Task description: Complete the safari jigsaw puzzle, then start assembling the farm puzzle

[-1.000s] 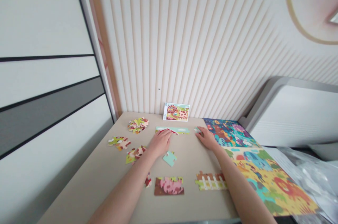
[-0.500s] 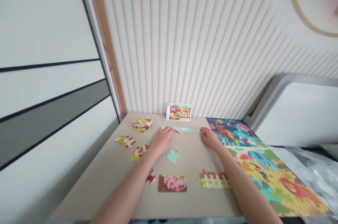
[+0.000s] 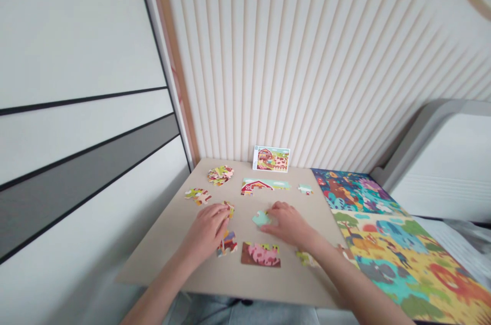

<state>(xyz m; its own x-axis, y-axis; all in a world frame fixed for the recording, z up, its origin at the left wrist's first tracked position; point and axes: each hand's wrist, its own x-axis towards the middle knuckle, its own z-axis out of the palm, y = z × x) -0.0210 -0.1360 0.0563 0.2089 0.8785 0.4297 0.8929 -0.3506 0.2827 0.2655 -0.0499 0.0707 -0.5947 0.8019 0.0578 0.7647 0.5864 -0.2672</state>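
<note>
My right hand (image 3: 287, 222) is at mid-table, thumb and forefinger at the right edge of a light-blue jigsaw piece (image 3: 261, 218) that lies on the table. My left hand (image 3: 209, 225) rests lower left with its fingers loosely outstretched, partly covering a small joined group of jigsaw pieces (image 3: 230, 207). Below its fingertips lies another joined group (image 3: 228, 244) in purple and red. Farther back is an assembled strip with a red barn roof (image 3: 264, 185), and a single sky piece (image 3: 305, 189) sits apart to its right. In front lies a joined pink pig section (image 3: 261, 254).
A picture card (image 3: 271, 159) leans on the ribbed wall. At the back left are a heap of loose pieces (image 3: 220, 175) and a small joined group (image 3: 198, 195). My right forearm partly hides a fence section (image 3: 307, 258). Two finished puzzles (image 3: 356, 192) cover the right side.
Both hands have left the barn strip's area and come nearer. My right hand has let go of the sky piece and reached the light-blue piece. The view has shifted left.
</note>
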